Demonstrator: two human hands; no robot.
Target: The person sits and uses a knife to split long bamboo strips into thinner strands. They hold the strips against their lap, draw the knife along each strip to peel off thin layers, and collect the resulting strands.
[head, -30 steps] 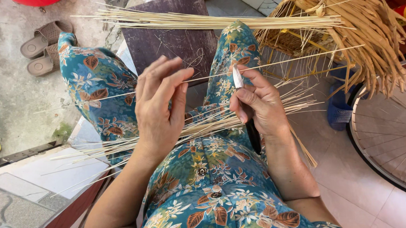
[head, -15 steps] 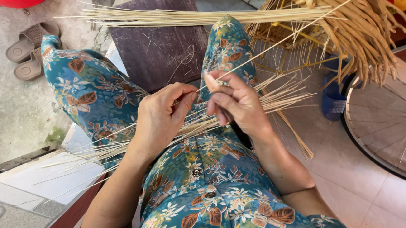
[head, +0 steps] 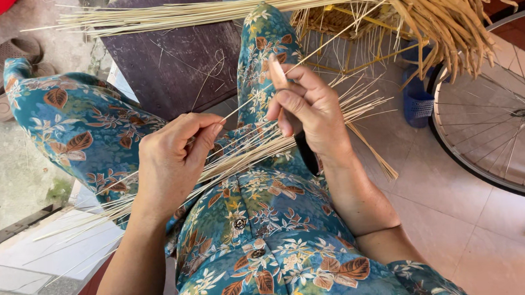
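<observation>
My left hand (head: 171,163) pinches the near end of one thin pale stick (head: 341,34), which runs up and to the right past my right hand. My right hand (head: 309,110) grips a knife (head: 277,74): its blade points up against the stick and its dark handle shows below the palm. A loose bundle of similar sticks (head: 244,152) lies across my lap, on blue flowered cloth, under both hands.
A longer bundle of sticks (head: 204,13) rests on a dark wooden board (head: 171,67) in front of my knees. Dried yellow leaves (head: 449,5) hang at the upper right above a blue basket (head: 419,102). A bicycle wheel (head: 507,118) stands at the right. Sandals (head: 4,61) lie at the far left.
My left hand's fingers, spread a second ago, have closed on the single stick. My right hand with the knife has shifted slightly along that stick.
</observation>
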